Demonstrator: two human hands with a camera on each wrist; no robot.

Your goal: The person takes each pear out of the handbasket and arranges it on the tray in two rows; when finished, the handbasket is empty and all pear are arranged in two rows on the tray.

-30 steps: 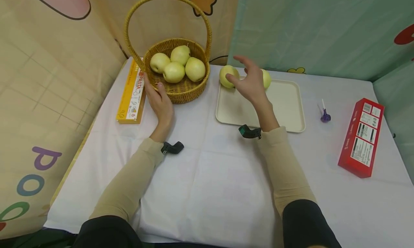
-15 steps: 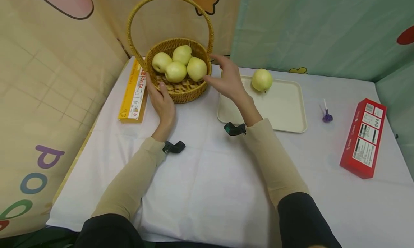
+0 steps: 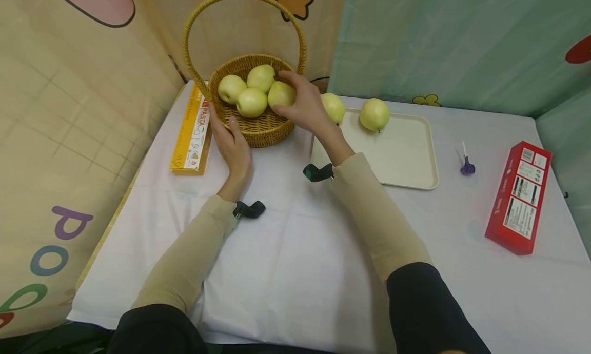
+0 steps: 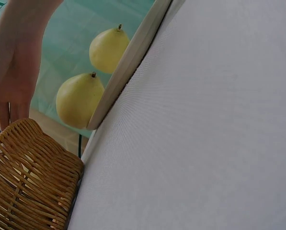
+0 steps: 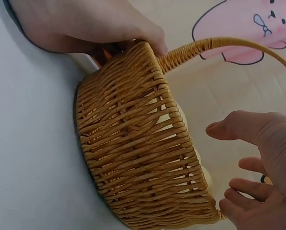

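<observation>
A wicker basket (image 3: 265, 137) with a tall arched handle stands at the back left, with several yellow-green pears (image 3: 251, 103) inside. My left hand (image 3: 234, 150) rests against its left front side, fingers straight along the wall and thumb near the rim. Over the basket's right rim, my right hand (image 3: 306, 105) reaches in with thumb and fingers spread around the rightmost pear (image 3: 279, 93); in the right wrist view that hand's fingers (image 5: 250, 189) are parted with nothing between them. Two more pears (image 4: 80, 100) sit at the tray's back edge, one partly hidden by my right hand in the head view.
A cream tray (image 3: 406, 159) lies right of the basket. A yellow pasta box (image 3: 190, 133) is left of it. Farther right are a purple lollipop (image 3: 467, 166) and a red box (image 3: 519, 197). Curtains (image 3: 438, 46) hang behind the white-covered table (image 3: 295, 261).
My right hand has moved left from above the tray's pears to the basket's right side, over the pears in it. My left hand stays against the basket.
</observation>
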